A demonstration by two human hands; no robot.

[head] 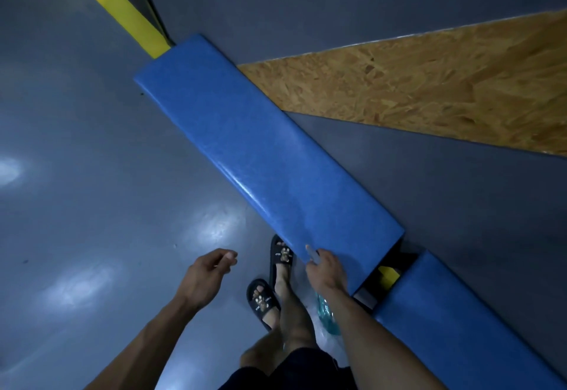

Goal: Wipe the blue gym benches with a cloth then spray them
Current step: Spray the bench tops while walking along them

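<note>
A long blue bench pad (260, 156) runs diagonally from the upper left to the lower right. A second blue bench pad (460, 328) follows it at the lower right, across a small gap. My right hand (325, 270) is at the first pad's near corner, shut on a spray bottle. The bottle's pale nozzle (310, 253) points over the pad, and its teal body (326, 317) shows beneath my forearm. My left hand (208, 273) hovers over the floor left of the bench, fingers loosely curled, holding nothing. No cloth is in view.
A yellow frame bar (122, 12) extends beyond the bench's far end, and a yellow frame part (388, 274) shows in the gap between the pads. A wooden chipboard panel (429, 88) lies right of the bench. My feet in black slides (270, 279) stand on the glossy grey floor (92, 174).
</note>
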